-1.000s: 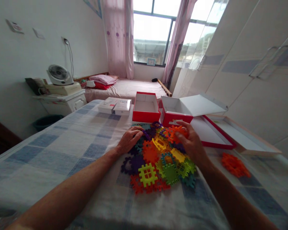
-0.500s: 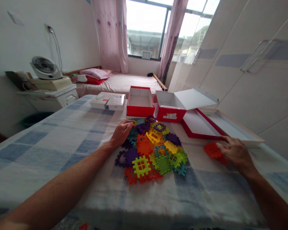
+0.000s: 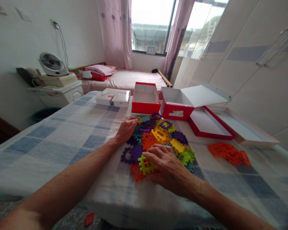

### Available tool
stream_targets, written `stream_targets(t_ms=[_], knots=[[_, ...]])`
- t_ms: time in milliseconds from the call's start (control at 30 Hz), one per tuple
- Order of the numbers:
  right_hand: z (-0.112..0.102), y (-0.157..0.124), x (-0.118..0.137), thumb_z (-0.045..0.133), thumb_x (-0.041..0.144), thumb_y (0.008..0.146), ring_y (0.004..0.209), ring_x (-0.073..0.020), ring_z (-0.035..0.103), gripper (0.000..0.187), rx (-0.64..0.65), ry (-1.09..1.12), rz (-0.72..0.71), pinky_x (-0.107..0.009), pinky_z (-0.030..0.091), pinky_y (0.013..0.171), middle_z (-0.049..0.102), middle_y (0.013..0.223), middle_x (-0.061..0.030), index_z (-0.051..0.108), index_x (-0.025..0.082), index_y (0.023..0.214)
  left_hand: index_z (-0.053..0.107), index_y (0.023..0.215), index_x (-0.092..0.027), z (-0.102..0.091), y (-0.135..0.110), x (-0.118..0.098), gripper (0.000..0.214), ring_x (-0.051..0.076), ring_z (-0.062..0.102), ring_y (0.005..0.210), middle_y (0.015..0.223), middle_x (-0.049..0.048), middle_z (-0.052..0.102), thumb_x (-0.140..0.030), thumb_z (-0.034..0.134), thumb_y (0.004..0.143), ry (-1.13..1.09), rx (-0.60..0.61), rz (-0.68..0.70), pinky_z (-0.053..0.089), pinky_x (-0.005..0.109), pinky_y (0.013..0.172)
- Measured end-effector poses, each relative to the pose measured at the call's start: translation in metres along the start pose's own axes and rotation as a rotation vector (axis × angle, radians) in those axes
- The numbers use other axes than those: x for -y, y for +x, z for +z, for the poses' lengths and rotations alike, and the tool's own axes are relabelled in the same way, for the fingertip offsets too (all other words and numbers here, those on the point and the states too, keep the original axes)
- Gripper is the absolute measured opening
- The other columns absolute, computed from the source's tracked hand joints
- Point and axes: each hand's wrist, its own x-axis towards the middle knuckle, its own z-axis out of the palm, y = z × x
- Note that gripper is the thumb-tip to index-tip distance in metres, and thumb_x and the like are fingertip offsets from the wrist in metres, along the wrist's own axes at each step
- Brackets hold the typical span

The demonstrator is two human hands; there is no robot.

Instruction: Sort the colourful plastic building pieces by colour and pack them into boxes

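Note:
A pile of notched plastic building pieces in purple, yellow, green, teal and orange lies mid-table. My left hand (image 3: 127,129) rests along its far left side, fingers loosely extended and touching the edge pieces. Over the near right part of the pile reaches my right hand (image 3: 169,166). Its fingers are apart above a lime-green window piece (image 3: 146,165), the thumb low by an orange piece (image 3: 136,172); the palm hides several pieces. A yellow piece (image 3: 177,145) shows beyond it. Several orange pieces (image 3: 228,153) lie in a separate group to the right.
Behind the pile stand an open red box (image 3: 146,107) and a red box with its white lid raised (image 3: 177,112). Shallow trays, one red (image 3: 212,134), lie at right. White boxes (image 3: 112,97) stand back left. An orange piece (image 3: 89,219) lies on the floor.
My right hand has left the orange pieces at the right and moved left over the pile. The orange group now lies uncovered. My left hand stays at the pile; the view has shifted slightly.

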Motion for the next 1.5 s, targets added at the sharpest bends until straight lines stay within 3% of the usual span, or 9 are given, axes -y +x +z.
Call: stream_targets(t_ms=[133, 333, 467, 567, 667, 800, 1033, 1367, 1500], knots=[[0.002, 0.009, -0.013, 0.069, 0.033, 0.076, 0.107, -0.0241, 0.050, 0.048, -0.035, 0.013, 0.024, -0.042, 0.039, 0.093, 0.060, 0.111, -0.0068, 0.054, 0.025, 0.121, 0.070, 0.082, -0.019, 0.001, 0.000, 0.000, 0.048, 0.019, 0.058, 0.101, 0.106, 0.0060, 0.064, -0.040, 0.029, 0.094, 0.012, -0.004, 0.002, 0.042, 0.032, 0.094], [-0.013, 0.009, -0.034, 0.062, 0.031, 0.081, 0.124, -0.0297, 0.039, 0.041, -0.311, -0.161, 0.109, -0.050, 0.033, 0.099, 0.050, 0.129, -0.0117, 0.054, 0.022, 0.120, 0.071, 0.080, -0.018, 0.002, 0.001, 0.001, 0.049, 0.020, 0.058, 0.101, 0.104, 0.0066, 0.065, -0.040, 0.029, 0.094, 0.019, -0.011, -0.001, 0.042, 0.032, 0.094], [-0.017, -0.002, -0.023, 0.064, 0.037, 0.081, 0.114, -0.0238, 0.049, 0.030, -0.054, -0.046, -0.055, -0.043, 0.035, 0.097, 0.061, 0.112, -0.0057, 0.059, 0.026, 0.108, 0.071, 0.079, -0.018, 0.002, 0.001, 0.001, 0.049, 0.020, 0.059, 0.100, 0.102, 0.0062, 0.066, -0.040, 0.029, 0.093, 0.027, -0.022, 0.005, 0.043, 0.032, 0.093], [-0.011, -0.009, -0.012, 0.069, 0.041, 0.076, 0.114, -0.0239, 0.049, 0.041, 0.040, -0.062, -0.081, -0.044, 0.032, 0.100, 0.063, 0.110, -0.0053, 0.058, 0.026, 0.113, 0.071, 0.080, -0.018, 0.002, 0.001, 0.001, 0.050, 0.020, 0.059, 0.100, 0.103, 0.0064, 0.065, -0.040, 0.029, 0.093, 0.042, -0.014, 0.003, 0.043, 0.032, 0.093], [-0.002, -0.011, -0.009, 0.068, 0.042, 0.077, 0.115, -0.0240, 0.048, 0.043, 0.008, -0.126, -0.080, -0.047, 0.025, 0.104, 0.062, 0.112, -0.0052, 0.057, 0.025, 0.114, 0.071, 0.080, -0.018, 0.002, 0.001, 0.000, 0.050, 0.020, 0.058, 0.101, 0.104, 0.0067, 0.065, -0.040, 0.028, 0.093, 0.043, -0.011, -0.001, 0.043, 0.032, 0.093], [0.005, -0.009, -0.012, 0.054, 0.030, 0.089, 0.106, -0.0196, 0.054, 0.016, -0.055, -0.176, -0.108, -0.048, 0.019, 0.108, 0.067, 0.097, -0.0029, 0.060, 0.023, 0.102, 0.071, 0.080, -0.017, 0.002, 0.001, 0.000, 0.049, 0.020, 0.058, 0.100, 0.103, 0.0075, 0.065, -0.039, 0.029, 0.093, 0.033, -0.010, -0.006, 0.042, 0.032, 0.093], [0.003, 0.000, -0.021, 0.049, 0.019, 0.089, 0.091, -0.0175, 0.059, 0.014, -0.187, -0.076, 0.009, -0.043, 0.033, 0.098, 0.067, 0.093, -0.0051, 0.057, 0.017, 0.100, 0.071, 0.081, -0.017, 0.001, 0.001, 0.000, 0.049, 0.019, 0.058, 0.101, 0.105, 0.0070, 0.064, -0.038, 0.028, 0.093, 0.048, -0.002, -0.016, 0.042, 0.031, 0.094], [-0.010, -0.001, -0.017, 0.050, 0.024, 0.089, 0.099, -0.0175, 0.055, 0.007, -0.176, 0.176, 0.200, -0.033, 0.042, 0.087, 0.061, 0.101, -0.0063, 0.055, 0.018, 0.089, 0.071, 0.080, -0.017, 0.001, 0.001, -0.001, 0.050, 0.020, 0.058, 0.101, 0.104, 0.0076, 0.065, -0.040, 0.028, 0.093, 0.042, 0.005, -0.021, 0.042, 0.032, 0.093], [-0.015, 0.003, 0.005, 0.050, 0.020, 0.089, 0.111, -0.0152, 0.048, 0.006, -0.063, 0.231, 0.110, -0.031, 0.035, 0.099, 0.059, 0.110, -0.0040, 0.056, 0.019, 0.091, 0.071, 0.080, -0.017, 0.000, 0.002, -0.002, 0.051, 0.020, 0.058, 0.100, 0.103, 0.0064, 0.065, -0.040, 0.027, 0.093, 0.055, 0.013, -0.021, 0.042, 0.032, 0.093]])
